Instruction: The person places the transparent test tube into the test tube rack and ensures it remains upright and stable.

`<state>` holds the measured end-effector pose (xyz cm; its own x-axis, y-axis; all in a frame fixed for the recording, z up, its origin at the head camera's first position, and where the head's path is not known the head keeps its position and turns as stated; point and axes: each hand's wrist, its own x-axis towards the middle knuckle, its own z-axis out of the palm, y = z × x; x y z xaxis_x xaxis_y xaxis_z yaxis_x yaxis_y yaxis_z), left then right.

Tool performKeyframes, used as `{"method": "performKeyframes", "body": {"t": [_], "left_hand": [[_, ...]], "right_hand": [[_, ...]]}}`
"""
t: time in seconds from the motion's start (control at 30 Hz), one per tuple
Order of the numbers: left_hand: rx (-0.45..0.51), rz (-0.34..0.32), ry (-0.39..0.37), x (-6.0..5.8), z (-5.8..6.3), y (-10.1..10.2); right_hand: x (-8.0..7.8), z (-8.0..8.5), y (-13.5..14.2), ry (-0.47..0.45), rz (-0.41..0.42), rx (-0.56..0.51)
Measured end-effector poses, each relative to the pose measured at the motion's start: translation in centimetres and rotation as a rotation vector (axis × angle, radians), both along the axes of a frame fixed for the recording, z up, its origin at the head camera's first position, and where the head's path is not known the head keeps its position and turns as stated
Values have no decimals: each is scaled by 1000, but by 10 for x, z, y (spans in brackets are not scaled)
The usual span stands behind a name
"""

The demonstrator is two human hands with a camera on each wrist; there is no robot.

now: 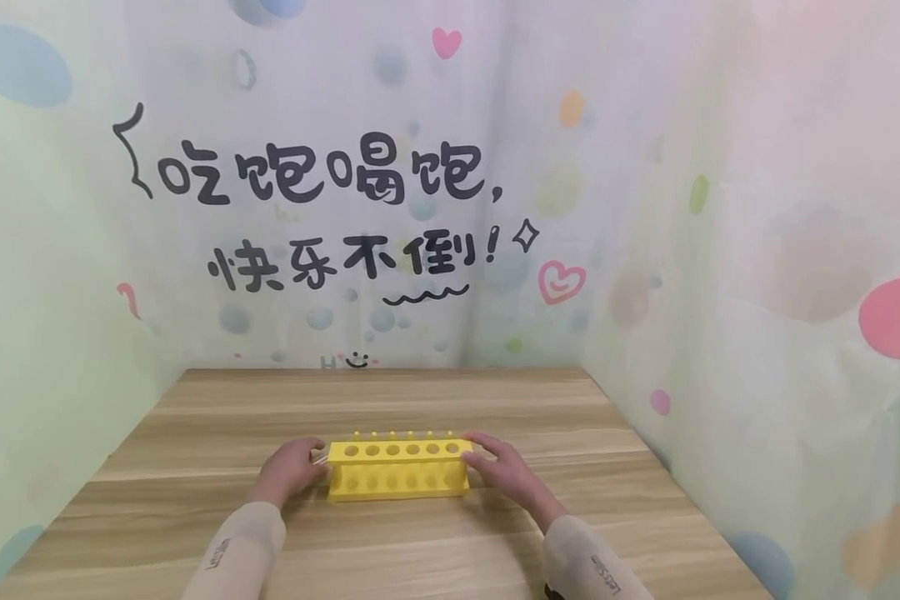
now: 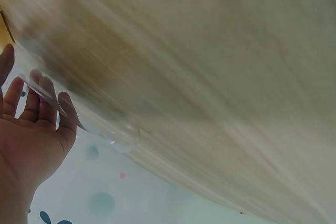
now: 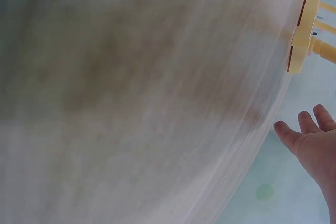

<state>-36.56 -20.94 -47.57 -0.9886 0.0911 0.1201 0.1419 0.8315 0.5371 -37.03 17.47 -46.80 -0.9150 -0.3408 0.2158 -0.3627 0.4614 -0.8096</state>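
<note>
A yellow test tube rack (image 1: 399, 477) stands on the wooden table, with a row of holes along its top and short pegs behind. At its right end my right hand (image 1: 506, 471) grips the top bar, thumb at the front and index finger behind. In the right wrist view, the other fingers (image 3: 305, 124) are spread below the rack's end (image 3: 296, 61). My left hand (image 1: 291, 468) is beside the rack's left end. It holds a clear test tube (image 2: 125, 136), whose rounded end points away from the fingers in the left wrist view.
The wooden table (image 1: 412, 550) runs back to a curtain-like wall (image 1: 330, 75) with dark lettering and coloured spots. Similar printed walls (image 1: 765, 250) stand on the left and right sides. Light sleeves (image 1: 236, 554) cover both forearms.
</note>
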Motion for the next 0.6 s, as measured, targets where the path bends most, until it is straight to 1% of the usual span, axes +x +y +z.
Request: {"method": "performKeyframes", "body": {"t": [0.1, 0.37, 0.5, 0.6], "left_hand": [[-3, 9, -10, 0, -1, 0], [-10, -1, 4, -1, -3, -1], [-9, 3, 5, 2, 1, -1], [12, 8, 21, 4, 6, -1]], "right_hand": [[-2, -2, 0, 5, 0, 11], [-4, -2, 0, 13, -1, 21], [-3, -2, 0, 8, -3, 23], [-3, -2, 0, 9, -2, 23]]}}
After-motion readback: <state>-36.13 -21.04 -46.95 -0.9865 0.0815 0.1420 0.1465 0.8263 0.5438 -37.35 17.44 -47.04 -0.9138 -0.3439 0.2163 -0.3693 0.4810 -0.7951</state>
